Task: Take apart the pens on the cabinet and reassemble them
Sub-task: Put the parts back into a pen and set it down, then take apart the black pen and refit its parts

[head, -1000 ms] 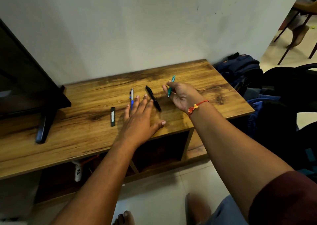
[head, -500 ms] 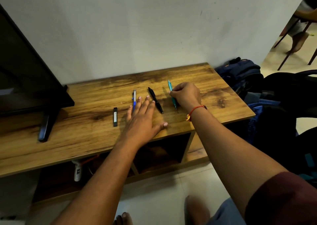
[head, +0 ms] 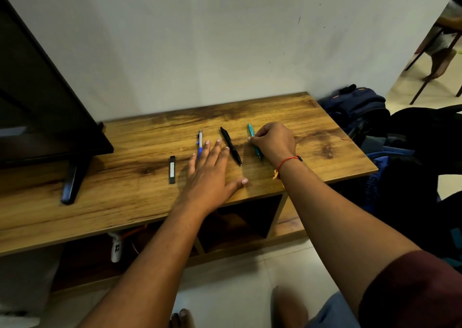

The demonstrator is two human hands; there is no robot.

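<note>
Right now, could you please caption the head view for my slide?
Right hand pinches the teal pen on the cabinet; left hand rests flat beside the black pen.

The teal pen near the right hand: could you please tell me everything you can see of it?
The teal pen is slim and looks plastic, with a dark tip pointing toward the cabinet's near edge. It appears whole and lies along the wooden cabinet top, to the right of the black pen and apart from it. The right hand pinches its middle with curled fingers, hiding that section.
</note>
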